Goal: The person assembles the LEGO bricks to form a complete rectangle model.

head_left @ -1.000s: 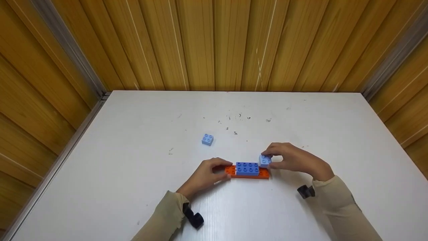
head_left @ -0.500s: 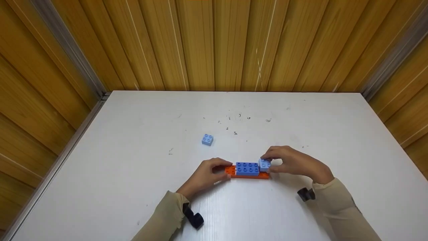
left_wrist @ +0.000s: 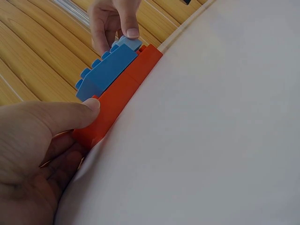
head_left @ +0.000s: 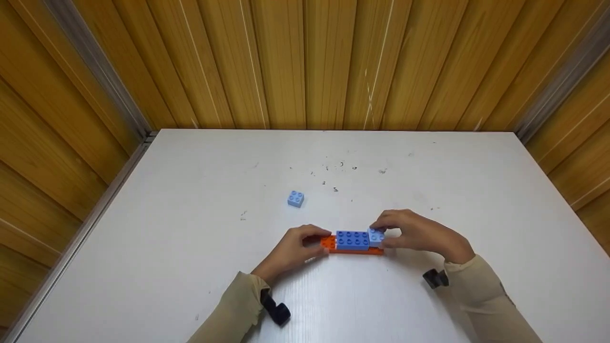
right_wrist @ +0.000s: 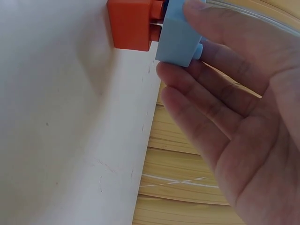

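1. Four plastic bricks with round studs lie on the smooth white table (head_left: pixel 190 247): one long orange brick (head_left: pixel 353 249), one blue brick (head_left: pixel 352 239) on top of it, and two small pale blue bricks.
2. The right hand (head_left: pixel 419 234) pinches one pale blue brick (head_left: pixel 376 237) between thumb and fingers at the orange brick's right end, right beside the blue brick.
3. The left hand (head_left: pixel 293 248) grips the orange brick's left end, thumb on its top.
4. The second pale blue brick, the loose brick (head_left: pixel 295 198), lies alone farther back and to the left, well apart from both hands.
5. Ribbed wooden panels (head_left: pixel 305 62) wall in the table.
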### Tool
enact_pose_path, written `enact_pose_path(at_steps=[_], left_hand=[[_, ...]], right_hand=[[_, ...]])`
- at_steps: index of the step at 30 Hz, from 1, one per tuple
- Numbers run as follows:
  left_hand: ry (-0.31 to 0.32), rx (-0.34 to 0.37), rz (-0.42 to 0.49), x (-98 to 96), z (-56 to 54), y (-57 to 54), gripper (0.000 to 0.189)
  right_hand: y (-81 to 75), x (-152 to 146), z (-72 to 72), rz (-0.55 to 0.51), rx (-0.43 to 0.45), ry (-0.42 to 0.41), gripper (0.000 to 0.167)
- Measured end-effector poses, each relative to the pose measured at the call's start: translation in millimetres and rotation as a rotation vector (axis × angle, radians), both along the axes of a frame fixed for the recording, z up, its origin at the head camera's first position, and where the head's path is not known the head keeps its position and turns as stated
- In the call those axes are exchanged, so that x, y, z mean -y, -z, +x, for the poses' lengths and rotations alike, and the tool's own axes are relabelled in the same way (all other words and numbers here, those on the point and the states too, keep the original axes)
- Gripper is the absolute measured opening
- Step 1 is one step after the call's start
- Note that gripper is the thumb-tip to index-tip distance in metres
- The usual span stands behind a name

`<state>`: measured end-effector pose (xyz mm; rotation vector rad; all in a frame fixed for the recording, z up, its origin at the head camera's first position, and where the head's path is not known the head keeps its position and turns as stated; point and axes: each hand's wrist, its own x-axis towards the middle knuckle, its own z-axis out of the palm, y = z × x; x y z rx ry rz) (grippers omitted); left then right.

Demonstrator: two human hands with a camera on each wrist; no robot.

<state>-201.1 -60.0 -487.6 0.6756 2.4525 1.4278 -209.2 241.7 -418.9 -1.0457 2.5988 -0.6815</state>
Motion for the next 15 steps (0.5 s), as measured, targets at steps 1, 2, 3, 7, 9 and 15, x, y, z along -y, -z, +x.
enact_pose_path(at_steps=[1, 2, 3, 7, 9, 15], left_hand=[[0.001, 0.000, 0.001, -0.1, 0.2, -0.4, 0.037], [0.001, -0.001, 0.002, -0.2, 0.3, -0.7, 0.037], [0.001, -0.001, 0.001, -0.3, 0.4, -1.1, 0.037], [0.004, 0.001, 0.001, -0.2, 0.5, -1.5, 0.038], [0.005, -0.003, -0.001, 0.0, 0.4, -1.1, 0.038], [0.014, -0.010, 0.009, 0.7, 0.0, 1.5, 0.037]], right_hand=[[0.1, 0.0, 0.1, 0.000, -0.002, -0.002, 0.033], [0.2, 0.1, 0.0, -0.001, -0.003, -0.003, 0.033], [0.2, 0.1, 0.1, 0.001, -0.003, -0.004, 0.033], [-0.1, 0.0, 0.1, 0.005, 0.012, -0.002, 0.033], [-0.4, 0.3, 0.2, 0.005, 0.022, -0.002, 0.033], [-1.0, 0.4, 1.6, -0.031, 0.013, -0.024, 0.031]])
